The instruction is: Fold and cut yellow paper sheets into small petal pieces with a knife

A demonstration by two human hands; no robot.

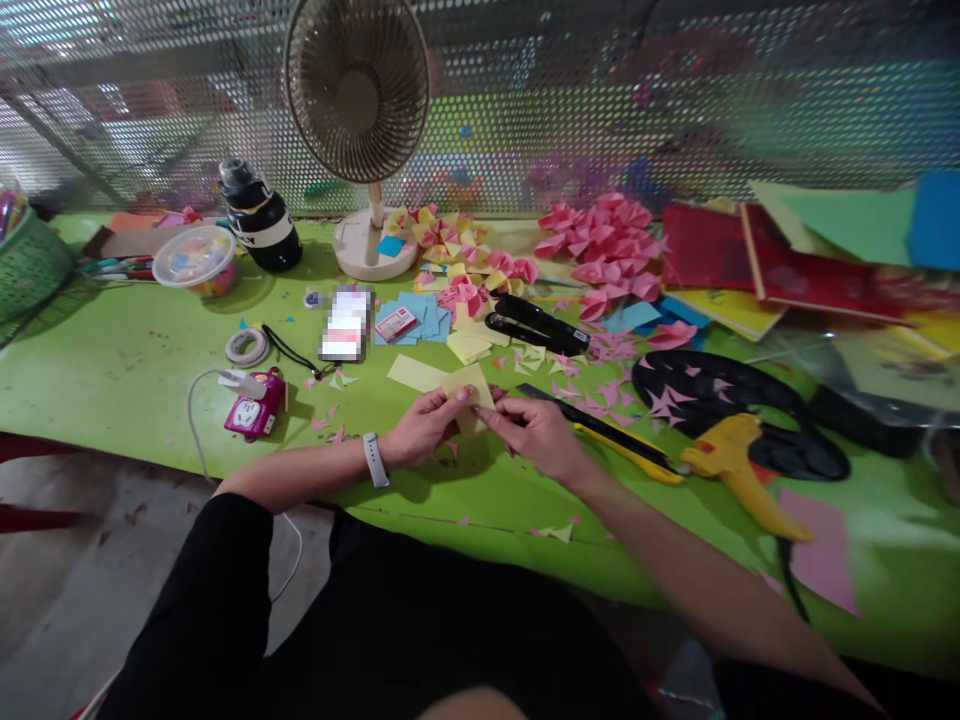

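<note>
Both hands pinch one pale yellow piece of paper (474, 383) above the near part of the green table (315, 430). My left hand (429, 425), with a pale watch on its wrist, grips the paper's left side, thumb on top. On the right edge, my right hand (538, 432) closes its fingertips on the same sheet. Another pale yellow strip (417, 373) lies just beyond the left hand. A black and yellow utility knife (600, 433) rests beside my right hand. Farther off are a black stapler (537, 325) and blue paper squares (424, 318).
A yellow glue gun (739, 465) and a black curved object (720, 400) lie to the right. Folded pink paper pieces (604, 240) are heaped behind. A fan (360, 110), black bottle (262, 222), phone (346, 325), tape roll (247, 346) and purple power adapter (256, 405) stand or lie leftward.
</note>
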